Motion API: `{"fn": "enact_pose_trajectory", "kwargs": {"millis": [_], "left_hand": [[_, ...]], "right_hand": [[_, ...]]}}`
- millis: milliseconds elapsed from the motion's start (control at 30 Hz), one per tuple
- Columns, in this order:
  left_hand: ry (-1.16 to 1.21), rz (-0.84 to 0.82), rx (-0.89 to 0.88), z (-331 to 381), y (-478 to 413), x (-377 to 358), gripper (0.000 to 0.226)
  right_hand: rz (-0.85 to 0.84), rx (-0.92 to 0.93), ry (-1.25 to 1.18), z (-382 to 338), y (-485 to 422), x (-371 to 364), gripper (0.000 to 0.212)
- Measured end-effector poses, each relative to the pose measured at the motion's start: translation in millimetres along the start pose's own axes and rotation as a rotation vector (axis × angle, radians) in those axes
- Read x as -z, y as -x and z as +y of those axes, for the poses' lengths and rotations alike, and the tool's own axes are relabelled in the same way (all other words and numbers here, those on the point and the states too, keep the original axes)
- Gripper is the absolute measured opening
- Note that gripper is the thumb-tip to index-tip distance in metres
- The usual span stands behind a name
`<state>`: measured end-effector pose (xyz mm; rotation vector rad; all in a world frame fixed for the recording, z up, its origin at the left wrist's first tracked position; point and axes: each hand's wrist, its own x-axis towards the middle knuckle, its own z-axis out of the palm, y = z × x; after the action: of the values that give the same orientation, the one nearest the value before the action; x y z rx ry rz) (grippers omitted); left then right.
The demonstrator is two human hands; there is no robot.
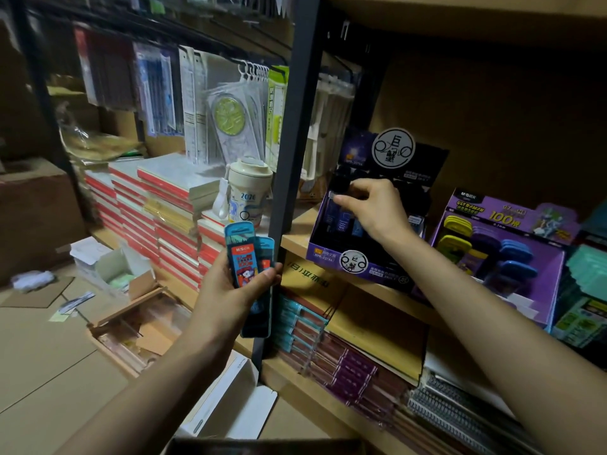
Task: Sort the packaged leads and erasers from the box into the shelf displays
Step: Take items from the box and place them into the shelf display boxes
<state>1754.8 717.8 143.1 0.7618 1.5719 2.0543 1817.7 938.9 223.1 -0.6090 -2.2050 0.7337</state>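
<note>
My left hand (230, 284) grips a few blue packaged lead cases (244, 254) with red labels, held upright in front of the black shelf post (290, 178). My right hand (371, 208) reaches into the dark purple display box (328, 254) on the middle shelf, its fingers pinched on a small dark lead pack (338, 196) above the box's rows. A second purple display (512, 221), marked 100, holds yellow, purple and blue packs to the right.
Stacks of red-edged notebooks (157, 205) and a cream cup (248, 188) stand left of the post. Hanging packets fill the rail above. Open cardboard boxes (131, 320) lie on the floor. The lower shelf holds more packs and notebooks (358, 372).
</note>
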Motion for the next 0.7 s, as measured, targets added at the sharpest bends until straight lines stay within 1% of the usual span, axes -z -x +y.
{"fn": "enact_pose_trajectory", "kwargs": {"millis": [100,167,267,367,467,500,533,567,633,667,700], "left_hand": [[0.003,0.004,-0.003,-1,0,1,0.035],[0.003,-0.004,-0.009,-1,-1,0,0.033],[0.022,-0.016,-0.006,-3,-2,-2,0.032],[0.031,-0.033,0.001,-3,0,-6,0.032],[0.033,-0.075,-0.004,-1,3,-9,0.033],[0.037,-0.094,-0.002,0,5,-10,0.033],[0.044,-0.117,0.005,0,6,-12,0.035],[0.050,-0.141,0.013,1,8,-13,0.039],[0.045,-0.187,0.021,1,12,-19,0.045],[0.038,-0.211,0.024,1,15,-23,0.046],[0.035,-0.234,0.031,0,17,-27,0.047]], "right_hand": [[0.009,-0.089,-0.041,5,-4,-3,0.009],[0.024,-0.159,-0.054,9,-7,-7,0.014],[-0.009,-0.226,0.025,12,-12,-13,0.025],[-0.054,-0.223,0.151,7,-13,-12,0.032],[-0.065,-0.168,0.300,-3,-4,-4,0.039],[-0.057,-0.136,0.313,-8,4,0,0.041],[-0.063,-0.109,0.273,-12,16,4,0.041],[-0.092,-0.098,0.170,-17,31,8,0.039],[-0.225,-0.125,-0.120,-26,66,15,0.031],[-0.292,-0.145,-0.222,-30,83,18,0.028],[-0.339,-0.159,-0.268,-31,98,20,0.023]]}}
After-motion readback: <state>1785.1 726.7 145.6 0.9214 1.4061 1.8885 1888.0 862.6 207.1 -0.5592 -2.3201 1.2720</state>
